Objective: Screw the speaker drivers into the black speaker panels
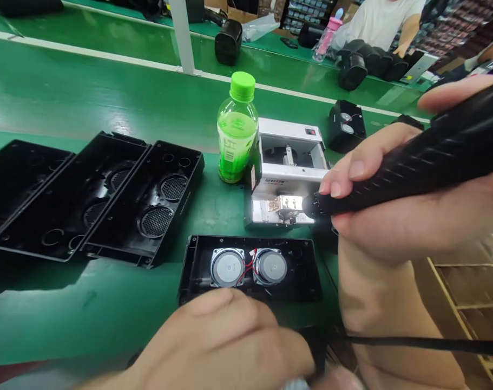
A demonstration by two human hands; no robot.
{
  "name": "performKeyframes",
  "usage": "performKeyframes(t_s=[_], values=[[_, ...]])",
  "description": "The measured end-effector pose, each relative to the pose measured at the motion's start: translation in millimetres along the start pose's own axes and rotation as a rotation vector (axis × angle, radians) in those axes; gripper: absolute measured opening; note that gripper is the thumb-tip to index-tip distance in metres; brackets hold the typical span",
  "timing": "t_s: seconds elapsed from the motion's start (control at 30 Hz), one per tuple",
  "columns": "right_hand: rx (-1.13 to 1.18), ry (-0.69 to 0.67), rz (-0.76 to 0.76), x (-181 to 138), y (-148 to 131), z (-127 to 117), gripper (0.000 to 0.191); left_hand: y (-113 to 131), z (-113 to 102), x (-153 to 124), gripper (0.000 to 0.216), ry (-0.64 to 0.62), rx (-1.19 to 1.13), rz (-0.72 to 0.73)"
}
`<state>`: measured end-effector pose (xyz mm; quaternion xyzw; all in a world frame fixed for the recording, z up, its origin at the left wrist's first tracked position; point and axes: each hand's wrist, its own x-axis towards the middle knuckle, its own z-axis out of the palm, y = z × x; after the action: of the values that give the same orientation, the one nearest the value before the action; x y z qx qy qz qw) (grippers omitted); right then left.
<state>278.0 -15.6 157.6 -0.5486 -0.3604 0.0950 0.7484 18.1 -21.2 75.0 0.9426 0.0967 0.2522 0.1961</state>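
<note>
My right hand (408, 200) is wrapped round a black electric screwdriver (428, 157). Its tip meets the metal outlet at the front of a screw feeder (287, 170), a grey box with a red switch on top. In the lower middle, my left hand (230, 341) is curled with its knuckles up; the fingers point down out of sight, so what they hold is hidden. Just beyond it lies an open black speaker housing (303, 271). Two round silver speaker drivers (228, 268) sit inside, joined by red and black wires.
Several open black housings (149, 206) with round grilles lie to the left on the green bench (67, 314). A green-capped bottle (237, 130) stands beside the feeder. Behind the feeder is a small speaker box (347, 124). Across the bench sits a person in white (382, 24).
</note>
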Motion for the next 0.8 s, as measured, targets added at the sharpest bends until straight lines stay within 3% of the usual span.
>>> performKeyframes(t_s=[0.07, 0.2, 0.37, 0.6, 0.8], values=[[-0.032, 0.092, -0.142, -3.2, 6.1, 14.2, 0.079, -9.8, -5.3, 17.0, 0.020, 0.105, -0.202, 0.053], [-0.034, 0.129, -0.177, -7.3, 11.5, 26.5, 0.079, -28.7, -21.8, 26.1, 0.035, 0.156, -0.327, -0.002], [-0.013, 0.127, -0.185, -5.7, 13.0, 23.0, 0.079, -43.2, -31.1, 14.1, 0.040, 0.098, -0.289, -0.017], [0.039, 0.016, -0.195, -7.3, 15.7, 14.1, 0.060, -44.0, -29.9, 7.2, 0.035, 0.150, -0.140, -0.085], [0.230, -0.049, -0.039, -10.1, 8.9, 0.0, 0.061, -52.9, -14.0, -3.5, 0.034, 0.200, -0.025, -0.072]])
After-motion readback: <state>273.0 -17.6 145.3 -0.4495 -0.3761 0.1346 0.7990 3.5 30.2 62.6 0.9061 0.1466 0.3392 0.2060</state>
